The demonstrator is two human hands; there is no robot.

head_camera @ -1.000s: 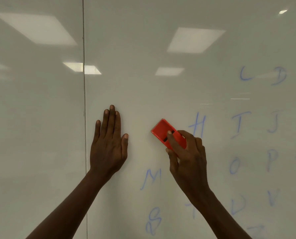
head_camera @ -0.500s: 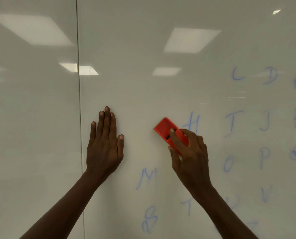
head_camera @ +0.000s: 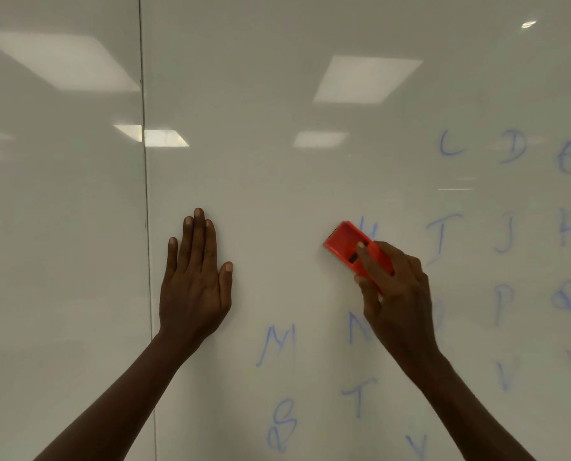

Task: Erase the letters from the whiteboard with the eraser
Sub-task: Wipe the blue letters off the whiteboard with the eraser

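A whiteboard (head_camera: 277, 181) fills the view, with several blue handwritten letters on its right half. My right hand (head_camera: 397, 291) grips a red eraser (head_camera: 345, 242) and holds it against the board, over the lower left of the letter H (head_camera: 368, 227). Only the top of the H shows above the eraser. My left hand (head_camera: 196, 277) lies flat on the board with straight fingers, left of the eraser. The letters M (head_camera: 279, 344), N (head_camera: 357, 327) and T (head_camera: 358, 395) sit below the eraser.
A vertical seam (head_camera: 146, 227) between two board panels runs just left of my left hand. Ceiling lights reflect in the glossy surface. More letters, among them C (head_camera: 450, 144), D (head_camera: 513, 146), I (head_camera: 442, 232) and J (head_camera: 506, 232), stand to the right.
My right hand has slid the eraser to the right onto the H, covering most of it. The view has shifted right, revealing more letters. My left hand stays flat on the board.
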